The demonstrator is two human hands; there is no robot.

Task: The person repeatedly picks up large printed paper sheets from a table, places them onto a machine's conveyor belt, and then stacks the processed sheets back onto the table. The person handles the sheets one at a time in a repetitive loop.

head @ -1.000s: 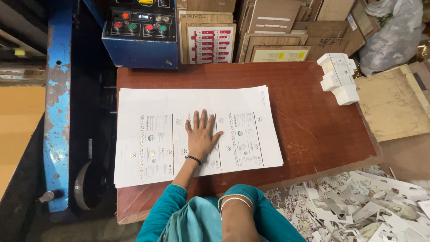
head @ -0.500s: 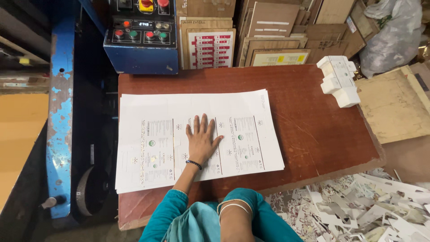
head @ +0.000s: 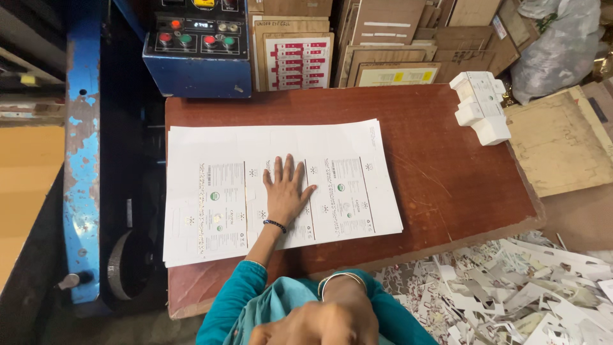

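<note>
Head view, looking down on a reddish-brown bench (head: 447, 185). The left hand (head: 285, 191) is lying open, palm down and fingers spread, on the top sheet of a stack of printed sheets (head: 345, 160), pressing near the stack's middle; a dark beaded bracelet is circling the wrist. The right hand (head: 313, 324) is showing at the bottom edge of the frame, close to the body and away from the paper; its fingers are looking curled inward, but whether it is gripping anything cannot be told. The stack is resting flat on the left half of the bench, its edges roughly squared, with a few lower sheets peeking out along the left and near sides. Judging by this, the sheets are already gathered and laid down, while final alignment or lifting is not yet happening. At the far right corner of the bench a small cluster of folded white cartons (head: 482, 105) is standing, well apart from the stack. Beyond the bench a blue control box (head: 198, 64) with coloured buttons is sitting beside flattened cardboard (head: 396, 38). On the floor to the lower right, a heap of white paper offcuts (head: 511, 294) is lying.
</note>
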